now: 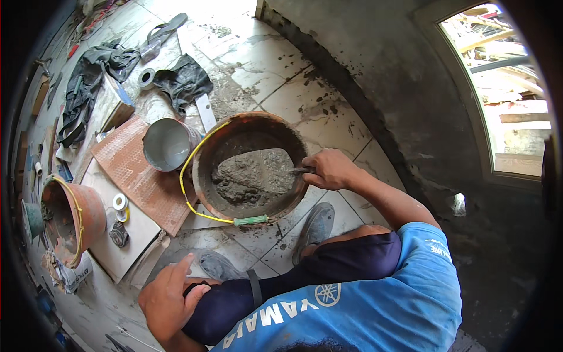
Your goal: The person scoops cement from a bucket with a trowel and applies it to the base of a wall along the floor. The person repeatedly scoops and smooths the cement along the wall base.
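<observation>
A dirty orange bucket [206,146] with a yellow handle and green grip holds wet grey mortar [234,193]. My right hand [326,170] is closed on the dark handle of a trowel [252,166], whose mortar-coated blade lies inside the bucket at its right half. My left hand [171,296] is beside my left knee, empty, with fingers apart and thumb raised. Just left of the bucket stands a metal pail [153,154] with pale grey contents.
A second orange bucket [88,220], tile sheets [123,167], tape rolls [120,202] and dark crumpled cloths [179,82] lie on the marble-look floor [275,76] at left. A grey wall [381,76] with a window opening [492,88] curves along the right. My feet [311,234] are below the bucket.
</observation>
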Demonstrator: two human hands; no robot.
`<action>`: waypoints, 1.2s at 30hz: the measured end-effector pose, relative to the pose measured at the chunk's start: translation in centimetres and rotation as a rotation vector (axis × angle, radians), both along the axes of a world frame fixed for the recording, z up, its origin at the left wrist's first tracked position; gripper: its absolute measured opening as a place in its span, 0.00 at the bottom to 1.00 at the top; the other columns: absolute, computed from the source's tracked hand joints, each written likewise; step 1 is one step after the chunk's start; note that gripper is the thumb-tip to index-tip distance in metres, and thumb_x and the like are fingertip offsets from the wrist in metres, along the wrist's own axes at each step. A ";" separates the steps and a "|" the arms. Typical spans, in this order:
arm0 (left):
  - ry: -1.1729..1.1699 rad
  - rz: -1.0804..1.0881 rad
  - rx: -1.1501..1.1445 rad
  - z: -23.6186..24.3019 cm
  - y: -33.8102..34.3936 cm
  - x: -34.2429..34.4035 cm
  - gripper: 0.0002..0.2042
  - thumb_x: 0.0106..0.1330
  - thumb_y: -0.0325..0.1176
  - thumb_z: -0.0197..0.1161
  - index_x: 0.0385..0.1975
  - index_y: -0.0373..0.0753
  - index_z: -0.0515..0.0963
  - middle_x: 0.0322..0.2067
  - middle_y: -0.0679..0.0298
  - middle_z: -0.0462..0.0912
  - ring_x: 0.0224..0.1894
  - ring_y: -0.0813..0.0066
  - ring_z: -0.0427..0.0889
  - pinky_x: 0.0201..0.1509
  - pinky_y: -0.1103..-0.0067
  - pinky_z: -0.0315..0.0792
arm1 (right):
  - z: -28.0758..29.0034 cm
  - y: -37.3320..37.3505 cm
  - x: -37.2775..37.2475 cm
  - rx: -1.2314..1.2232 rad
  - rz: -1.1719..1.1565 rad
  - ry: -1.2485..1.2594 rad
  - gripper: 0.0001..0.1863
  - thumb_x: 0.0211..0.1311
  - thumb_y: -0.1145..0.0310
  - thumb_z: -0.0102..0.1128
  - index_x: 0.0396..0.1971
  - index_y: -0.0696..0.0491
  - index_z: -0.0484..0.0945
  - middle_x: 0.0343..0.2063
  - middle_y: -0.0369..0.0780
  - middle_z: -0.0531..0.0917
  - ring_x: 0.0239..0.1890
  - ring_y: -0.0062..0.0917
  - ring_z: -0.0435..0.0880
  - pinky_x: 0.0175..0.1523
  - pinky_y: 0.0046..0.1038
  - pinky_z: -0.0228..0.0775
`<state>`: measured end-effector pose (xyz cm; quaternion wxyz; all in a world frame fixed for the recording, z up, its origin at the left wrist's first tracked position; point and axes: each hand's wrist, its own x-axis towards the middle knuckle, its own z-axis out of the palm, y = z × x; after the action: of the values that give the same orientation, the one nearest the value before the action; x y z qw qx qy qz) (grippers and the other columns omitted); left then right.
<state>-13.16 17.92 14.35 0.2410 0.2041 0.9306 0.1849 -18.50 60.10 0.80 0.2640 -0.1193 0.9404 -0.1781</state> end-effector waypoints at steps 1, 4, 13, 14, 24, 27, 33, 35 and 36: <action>0.020 0.013 0.006 -0.2 -0.2 0.1 0.31 0.53 0.52 0.70 0.56 0.43 0.77 0.31 0.62 0.80 0.34 0.60 0.81 0.33 0.69 0.73 | 1.1 0.7 0.3 0.018 -0.057 -0.016 0.16 0.58 0.54 0.60 0.31 0.54 0.79 0.25 0.51 0.81 0.34 0.51 0.81 0.41 0.48 0.72; 0.011 0.039 0.018 -0.1 0.0 -0.3 0.31 0.54 0.52 0.69 0.56 0.42 0.77 0.32 0.60 0.79 0.34 0.57 0.80 0.34 0.67 0.72 | 2.6 3.8 2.0 0.047 -0.185 -0.024 0.16 0.57 0.57 0.60 0.28 0.56 0.79 0.22 0.51 0.81 0.31 0.51 0.81 0.39 0.47 0.73; -0.003 0.053 -0.028 -1.4 1.8 -1.3 0.31 0.57 0.54 0.66 0.57 0.42 0.76 0.34 0.60 0.79 0.36 0.57 0.80 0.36 0.67 0.73 | 1.3 12.8 6.0 0.372 -0.680 0.138 0.18 0.60 0.56 0.64 0.30 0.60 0.81 0.24 0.52 0.82 0.32 0.51 0.81 0.39 0.44 0.73; 0.017 0.050 -0.034 -1.7 1.8 -1.4 0.32 0.57 0.55 0.65 0.58 0.42 0.75 0.34 0.60 0.79 0.37 0.57 0.80 0.36 0.67 0.73 | 1.5 12.8 6.3 0.357 -0.636 0.116 0.18 0.60 0.57 0.65 0.30 0.60 0.81 0.23 0.50 0.83 0.29 0.47 0.82 0.37 0.42 0.73; -0.046 0.187 -0.100 -2.1 4.0 -1.8 0.32 0.56 0.46 0.69 0.61 0.42 0.73 0.38 0.57 0.79 0.37 0.58 0.78 0.42 0.68 0.74 | -5.8 20.1 1.9 -0.728 -0.803 -0.705 0.16 0.64 0.59 0.64 0.26 0.58 0.78 0.19 0.35 0.78 0.18 0.20 0.73 0.28 0.25 0.68; -0.071 0.204 -0.140 -1.6 4.3 -2.1 0.32 0.56 0.48 0.68 0.60 0.42 0.73 0.38 0.57 0.80 0.38 0.58 0.79 0.41 0.68 0.74 | -6.0 24.8 0.7 -0.163 -0.953 -0.100 0.16 0.64 0.59 0.62 0.23 0.57 0.77 0.16 0.35 0.76 0.17 0.19 0.71 0.25 0.27 0.64; -0.054 0.160 -0.164 -1.1 4.7 -1.6 0.32 0.56 0.54 0.66 0.58 0.42 0.75 0.37 0.59 0.80 0.39 0.56 0.81 0.39 0.67 0.74 | 5.2 22.3 5.7 0.179 -0.734 0.033 0.18 0.62 0.59 0.63 0.24 0.60 0.76 0.13 0.42 0.75 0.18 0.29 0.77 0.27 0.34 0.65; -0.037 0.155 -0.158 -1.2 4.5 -1.8 0.31 0.54 0.53 0.68 0.56 0.43 0.76 0.36 0.60 0.81 0.39 0.58 0.81 0.38 0.68 0.74 | 6.2 18.4 5.1 0.360 -0.628 0.082 0.18 0.61 0.58 0.64 0.27 0.60 0.78 0.18 0.48 0.79 0.24 0.40 0.82 0.31 0.37 0.68; -0.040 0.163 -0.175 -1.3 4.4 -1.8 0.31 0.54 0.53 0.68 0.56 0.43 0.76 0.36 0.60 0.81 0.39 0.58 0.81 0.38 0.68 0.74 | 6.7 16.3 4.7 0.345 -0.619 0.074 0.18 0.61 0.58 0.64 0.27 0.60 0.78 0.18 0.48 0.79 0.24 0.40 0.82 0.31 0.37 0.68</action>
<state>-14.95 22.32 13.05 0.2608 0.1021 0.9517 0.1261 -13.76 76.44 7.52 0.1793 0.2114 0.9571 -0.0839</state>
